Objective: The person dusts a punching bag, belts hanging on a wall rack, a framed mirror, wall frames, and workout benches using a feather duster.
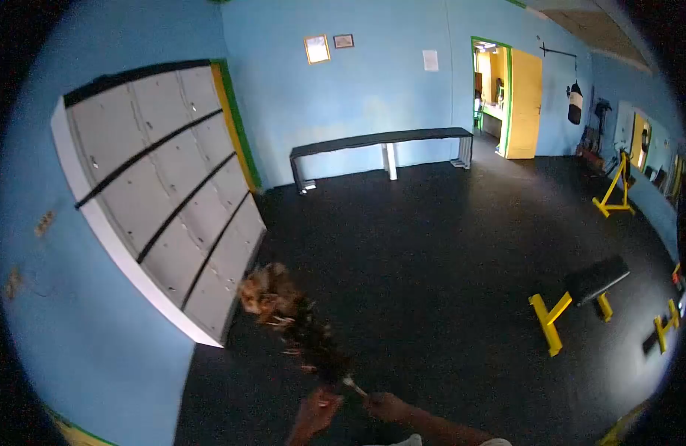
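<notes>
A feather duster (313,338) with brown and dark feathers slants up and to the left from the bottom middle of the head view. My right hand (387,406) is closed around its thin pale handle, just below the feathers. Beside the lower feathers is my left hand (318,412), its fingers curved and blurred right at the duster's base; I cannot tell whether they grip it. The duster's feathered tip overlaps the lower corner of the grey lockers (183,175) in this view.
A long black bench (380,139) stands along the blue far wall. To its right is an open yellow door (524,104). A punching bag (575,104) hangs at the far right. Yellow-legged gym benches (549,323) and a yellow stand (618,189) occupy the right side of the dark floor.
</notes>
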Demonstrator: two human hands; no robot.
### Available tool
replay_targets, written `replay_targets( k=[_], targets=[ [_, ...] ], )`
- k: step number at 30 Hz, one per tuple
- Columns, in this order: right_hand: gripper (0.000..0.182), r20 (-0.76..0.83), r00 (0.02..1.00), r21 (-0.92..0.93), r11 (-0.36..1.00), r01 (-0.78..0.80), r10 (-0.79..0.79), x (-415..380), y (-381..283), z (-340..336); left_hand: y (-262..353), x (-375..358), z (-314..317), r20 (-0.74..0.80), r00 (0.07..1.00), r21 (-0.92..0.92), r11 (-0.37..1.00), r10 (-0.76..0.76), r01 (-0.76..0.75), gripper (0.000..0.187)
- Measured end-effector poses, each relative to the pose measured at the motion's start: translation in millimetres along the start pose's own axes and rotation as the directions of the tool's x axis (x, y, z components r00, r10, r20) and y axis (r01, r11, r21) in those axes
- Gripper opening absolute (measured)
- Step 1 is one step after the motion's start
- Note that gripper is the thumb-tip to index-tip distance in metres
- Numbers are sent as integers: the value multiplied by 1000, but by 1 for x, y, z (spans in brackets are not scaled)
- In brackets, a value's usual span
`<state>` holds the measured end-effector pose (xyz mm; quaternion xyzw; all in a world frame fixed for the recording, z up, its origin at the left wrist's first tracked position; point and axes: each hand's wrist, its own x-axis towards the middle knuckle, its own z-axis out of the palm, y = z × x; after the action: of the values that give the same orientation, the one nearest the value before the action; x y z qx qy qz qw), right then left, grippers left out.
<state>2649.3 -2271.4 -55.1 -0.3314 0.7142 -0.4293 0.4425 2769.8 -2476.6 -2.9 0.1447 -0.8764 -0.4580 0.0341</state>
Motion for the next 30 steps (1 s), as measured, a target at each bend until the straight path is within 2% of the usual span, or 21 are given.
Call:
replay_targets(
  k=[2, 4, 6, 8, 9, 10, 11, 12, 13, 14, 15, 16, 17, 19, 21, 23, 24, 26, 27, 29, 30],
  targets=[
    [42, -7, 1000, -190, 982, -21, 20, 26, -9, -51, -31, 47, -1, 27, 996, -157, 984, -83, 87, 37],
    [43, -26, 945, -139, 935, -328, 327, 52, -9, -86, -40, 82, -12, -8, 993, -211, 971, -118, 114, 39],
    [43, -73, 958, -138, 948, -286, 278, 73, 7, -115, -35, 124, -25, -60, 990, -207, 972, -125, 110, 41],
    [42, -133, 970, -134, 966, -221, 204, 102, 34, -135, -37, 176, -40, -81, 990, -16, 993, -116, 115, 42],
    [41, -122, 933, -174, 919, -355, 337, 118, 47, -151, -58, 211, -40, -80, 992, -19, 996, -93, 91, 42],
    [41, -125, 904, -191, 885, -425, 408, 137, 76, -154, -94, 239, -33, -127, 982, -137, 983, -141, 123, 38],
    [40, -126, 870, -208, 845, -493, 477, 155, 104, -157, -95, 273, -36, -140, 977, -196, 972, -159, 130, 37],
    [40, -353, 832, -131, 858, -496, 428, 180, 123, -160, -84, 306, -45, -153, 972, -254, 958, -176, 134, 35],
    [40, -472, 783, -80, 865, -496, 405, 201, 145, -177, -70, 343, -54, -101, 975, -113, 976, -200, 188, 40],
    [39, -584, 720, -32, 875, -482, 375, 214, 117, -202, -53, 375, -62, -48, 972, 38, 972, -230, 232, 44],
    [39, -440, 771, 49, 869, -492, 461, 219, 93, -236, -51, 410, -61, -18, 976, 51, 975, -216, 216, 44],
    [40, -274, 807, 136, 852, -506, 523, 217, 42, -268, -56, 447, -56, 93, 985, -39, 988, -144, 148, 46],
    [40, -279, 798, 175, 845, -505, 535, 219, 6, -295, -59, 479, -56, 195, 979, -131, 987, -66, 93, 50],
    [40, -369, 784, 171, 865, -471, 500, 241, -38, -343, -13, 544, -65, 305, 952, 2, 1000, -19, 19, 52],
    [41, -420, 762, 197, 869, -454, 493, 275, -16, -372, 13, 602, -60, 387, 922, 117, 992, 4, -54, 53],
    [41, -470, 743, 193, 877, -440, 476, 316, 19, -404, 21, 656, -46, 426, 904, -49, 997, -38, 65, 56],
    [41, -433, 741, 171, 854, -491, 513, 338, 41, -418, 25, 677, -38, 416, 908, -50, 996, -41, 67, 56],
    [41, -389, 744, 137, 833, -536, 543, 369, 57, -461, 31, 712, -26, 294, 949, 5, 993, 111, -118, 58],
    [41, -400, 752, 108, 841, -530, 524, 375, 40, -482, 23, 733, -21, 288, 952, 18, 994, 101, -110, 58],
    [42, -406, 770, 84, 859, -504, 492, 399, 42, -520, -9, 776, -14, 363, 929, -177, 984, 73, -8, 58],
    [43, -439, 828, 93, 934, -344, 349, 410, 64, -548, -20, 801, -10, 343, 936, -174, 985, 79, -19, 58]
  ],
)
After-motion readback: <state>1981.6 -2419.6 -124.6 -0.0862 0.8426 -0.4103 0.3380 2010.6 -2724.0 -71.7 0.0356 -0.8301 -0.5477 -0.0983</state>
